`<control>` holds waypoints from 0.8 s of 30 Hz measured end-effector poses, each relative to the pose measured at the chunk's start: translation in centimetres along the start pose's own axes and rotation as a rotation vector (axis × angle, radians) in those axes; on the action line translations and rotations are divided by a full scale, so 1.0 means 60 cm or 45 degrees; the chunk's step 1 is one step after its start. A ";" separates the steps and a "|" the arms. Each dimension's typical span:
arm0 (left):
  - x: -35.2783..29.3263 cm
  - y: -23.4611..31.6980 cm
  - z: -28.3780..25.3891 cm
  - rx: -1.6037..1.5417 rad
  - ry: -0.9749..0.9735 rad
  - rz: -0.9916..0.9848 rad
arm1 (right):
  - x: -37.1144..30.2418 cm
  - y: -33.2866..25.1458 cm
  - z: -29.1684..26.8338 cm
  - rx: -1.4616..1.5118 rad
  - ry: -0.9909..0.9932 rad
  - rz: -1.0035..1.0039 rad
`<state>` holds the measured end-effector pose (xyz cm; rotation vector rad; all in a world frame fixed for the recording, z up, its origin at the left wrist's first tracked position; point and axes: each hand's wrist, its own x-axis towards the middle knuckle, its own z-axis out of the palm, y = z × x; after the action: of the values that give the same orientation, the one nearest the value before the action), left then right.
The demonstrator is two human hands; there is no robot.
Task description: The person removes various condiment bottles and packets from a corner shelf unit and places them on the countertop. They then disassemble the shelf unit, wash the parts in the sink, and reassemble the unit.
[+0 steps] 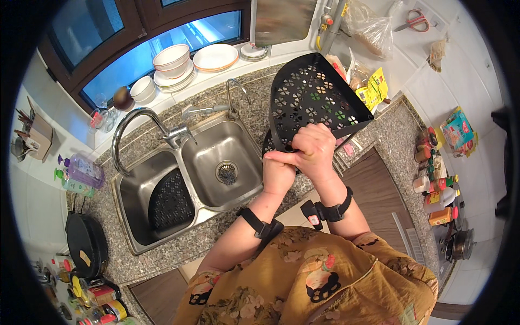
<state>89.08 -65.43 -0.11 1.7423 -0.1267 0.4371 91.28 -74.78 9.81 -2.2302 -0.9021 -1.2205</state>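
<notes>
A black corner rack (pixel 311 100) with clover-shaped cut-outs and a raised rim stands on the counter right of the sink. Part of a lower tier shows beneath it. My right hand (pixel 314 149) is closed in a fist over the rack's near edge, by its post. Just below and to the left, my left hand (pixel 279 173) is wrapped at the same corner, its thumb against my right hand. My fingers hide what exactly they grip there. A matching black perforated tray (pixel 170 201) leans in the left sink basin.
A double steel sink (pixel 222 143) with a curved tap (pixel 135 122) lies to the left. White bowls and plates (pixel 173 62) line the windowsill. Food packets (pixel 376 89) stand behind the rack. Spice jars (pixel 436 184) line the right counter; a black pan (pixel 86 244) stands at left.
</notes>
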 end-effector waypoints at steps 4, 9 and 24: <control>0.002 0.002 0.002 -0.050 0.026 0.038 | 0.002 0.003 0.000 0.008 0.008 -0.003; 0.002 0.012 0.000 -0.077 0.009 0.025 | 0.003 0.000 -0.002 0.014 0.013 0.026; -0.007 0.024 0.001 0.007 -0.037 0.040 | -0.002 -0.002 -0.020 0.052 0.020 0.064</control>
<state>88.26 -65.87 1.05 1.7543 -0.1739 0.4355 90.48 -75.51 10.30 -2.1952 -0.8522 -1.1844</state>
